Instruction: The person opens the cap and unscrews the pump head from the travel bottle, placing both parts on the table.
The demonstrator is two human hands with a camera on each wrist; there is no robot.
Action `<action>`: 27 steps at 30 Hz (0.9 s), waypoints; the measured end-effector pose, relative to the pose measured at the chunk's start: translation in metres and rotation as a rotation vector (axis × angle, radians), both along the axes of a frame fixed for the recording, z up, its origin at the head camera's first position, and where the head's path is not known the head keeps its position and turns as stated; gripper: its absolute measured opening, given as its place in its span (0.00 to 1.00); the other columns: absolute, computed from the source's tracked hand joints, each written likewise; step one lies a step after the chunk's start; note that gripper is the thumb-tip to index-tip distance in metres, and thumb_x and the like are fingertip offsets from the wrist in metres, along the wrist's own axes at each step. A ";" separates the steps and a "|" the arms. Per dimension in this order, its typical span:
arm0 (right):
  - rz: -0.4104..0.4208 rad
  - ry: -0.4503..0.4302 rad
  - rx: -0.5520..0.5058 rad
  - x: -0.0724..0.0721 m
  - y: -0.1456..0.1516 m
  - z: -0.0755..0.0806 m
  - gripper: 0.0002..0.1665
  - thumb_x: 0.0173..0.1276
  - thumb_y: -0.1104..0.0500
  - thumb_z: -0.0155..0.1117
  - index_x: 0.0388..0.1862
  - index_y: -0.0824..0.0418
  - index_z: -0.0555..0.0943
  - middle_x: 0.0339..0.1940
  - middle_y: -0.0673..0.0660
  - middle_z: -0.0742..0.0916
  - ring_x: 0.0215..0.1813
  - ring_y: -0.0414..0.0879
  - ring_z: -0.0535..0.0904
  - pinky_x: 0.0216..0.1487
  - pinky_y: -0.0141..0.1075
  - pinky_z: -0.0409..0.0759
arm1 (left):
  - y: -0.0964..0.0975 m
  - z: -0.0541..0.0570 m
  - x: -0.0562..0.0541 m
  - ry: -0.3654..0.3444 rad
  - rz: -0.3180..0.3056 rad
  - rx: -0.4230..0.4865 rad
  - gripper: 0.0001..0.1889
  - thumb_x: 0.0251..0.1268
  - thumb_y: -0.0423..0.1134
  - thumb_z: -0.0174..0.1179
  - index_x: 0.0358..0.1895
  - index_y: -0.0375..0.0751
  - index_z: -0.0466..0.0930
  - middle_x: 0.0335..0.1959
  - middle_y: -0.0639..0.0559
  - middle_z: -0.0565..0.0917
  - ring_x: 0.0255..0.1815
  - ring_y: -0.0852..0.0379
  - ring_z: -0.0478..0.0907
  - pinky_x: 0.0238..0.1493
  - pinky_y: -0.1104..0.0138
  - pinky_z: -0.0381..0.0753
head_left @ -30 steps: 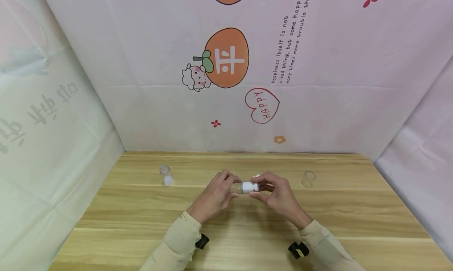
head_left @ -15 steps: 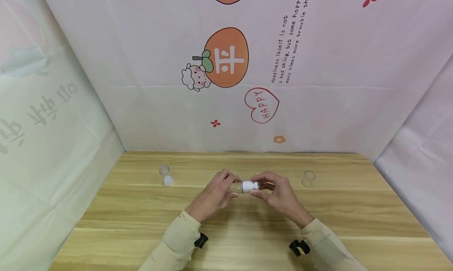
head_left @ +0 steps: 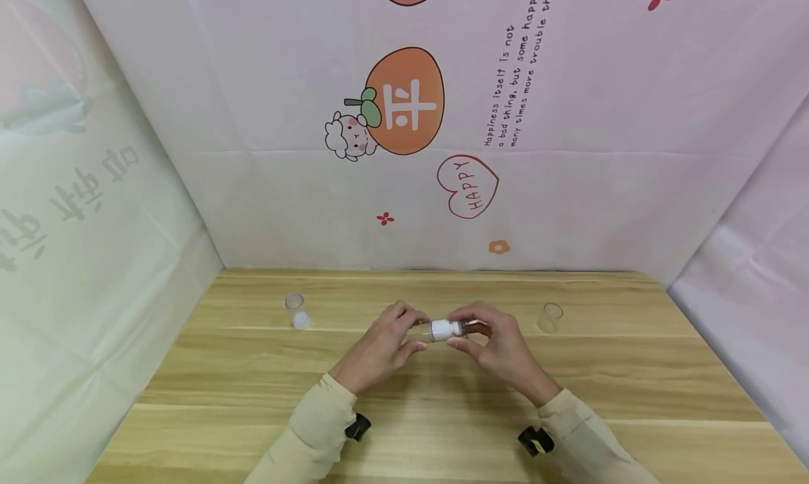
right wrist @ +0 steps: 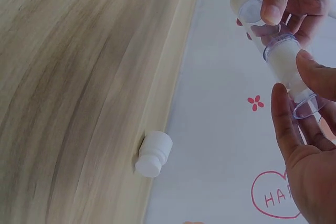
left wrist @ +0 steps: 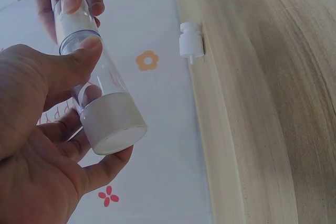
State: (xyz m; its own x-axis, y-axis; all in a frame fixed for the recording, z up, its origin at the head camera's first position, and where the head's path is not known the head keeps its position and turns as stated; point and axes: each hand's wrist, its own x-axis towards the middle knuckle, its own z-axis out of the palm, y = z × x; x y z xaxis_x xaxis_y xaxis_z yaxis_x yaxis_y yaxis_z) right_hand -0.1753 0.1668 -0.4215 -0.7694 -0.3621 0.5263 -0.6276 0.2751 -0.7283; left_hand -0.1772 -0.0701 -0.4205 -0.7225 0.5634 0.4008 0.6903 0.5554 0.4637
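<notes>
Bottle (head_left: 442, 330) held crosswise over the bench (head_left: 215, 393), gripped at each end.
Left hand (head_left: 383, 345) grips its clear body (left wrist: 109, 74); right hand (head_left: 501, 342) pinches the white part (right wrist: 285, 62), probably to align both halves. White pump (right wrist: 157, 146) lies beyond the bottle, perhaps leaving both hands free.

A wood-grain table (head_left: 208, 386) stretches back to a white printed cloth (head_left: 284, 210), with more cloth hanging at the left (head_left: 133, 217) and right (head_left: 752, 259) sides. On the back one, a curly white cartoon lamb (head_left: 354, 137) leans against an orange fruit (head_left: 406, 101) bearing a white character, beside running lettering (head_left: 518, 83) that starts "Happiness itself". Below sit a red-outlined heart (head_left: 468, 187) reading "HAPPY", a small red flower (head_left: 385, 218) and, nearest the table, an orange flower (head_left: 499, 247).
</notes>
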 end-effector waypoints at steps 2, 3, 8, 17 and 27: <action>0.005 0.013 0.004 0.000 0.000 0.000 0.20 0.56 0.75 0.76 0.47 0.65 0.84 0.44 0.56 0.87 0.44 0.51 0.85 0.45 0.40 0.86 | 0.000 0.000 0.000 -0.002 0.001 -0.003 0.19 0.66 0.36 0.69 0.58 0.38 0.78 0.50 0.46 0.78 0.44 0.51 0.77 0.43 0.65 0.80; 0.007 0.016 0.006 0.001 0.000 0.001 0.20 0.56 0.75 0.76 0.47 0.65 0.84 0.45 0.56 0.87 0.44 0.51 0.85 0.45 0.40 0.86 | -0.001 -0.001 0.000 -0.004 0.003 -0.006 0.19 0.66 0.36 0.69 0.58 0.38 0.78 0.50 0.47 0.78 0.43 0.51 0.77 0.43 0.65 0.80; 0.009 0.023 0.008 0.002 0.000 0.000 0.20 0.56 0.75 0.76 0.47 0.65 0.84 0.45 0.56 0.86 0.44 0.50 0.85 0.45 0.39 0.86 | -0.001 0.000 0.000 -0.027 0.004 -0.013 0.19 0.67 0.37 0.69 0.58 0.38 0.78 0.50 0.47 0.78 0.44 0.53 0.75 0.44 0.64 0.79; 0.010 0.000 -0.013 0.001 0.002 -0.003 0.22 0.55 0.76 0.75 0.48 0.65 0.83 0.46 0.57 0.86 0.44 0.51 0.85 0.45 0.40 0.86 | -0.002 0.001 0.001 -0.051 0.020 -0.017 0.19 0.66 0.37 0.70 0.58 0.39 0.79 0.49 0.48 0.78 0.44 0.56 0.75 0.45 0.64 0.80; -0.003 -0.004 -0.008 -0.001 0.005 -0.005 0.21 0.56 0.75 0.75 0.49 0.65 0.82 0.46 0.57 0.86 0.45 0.53 0.85 0.46 0.40 0.86 | -0.003 -0.001 -0.001 -0.085 0.023 0.006 0.19 0.66 0.35 0.69 0.58 0.38 0.79 0.49 0.44 0.78 0.45 0.49 0.77 0.45 0.62 0.80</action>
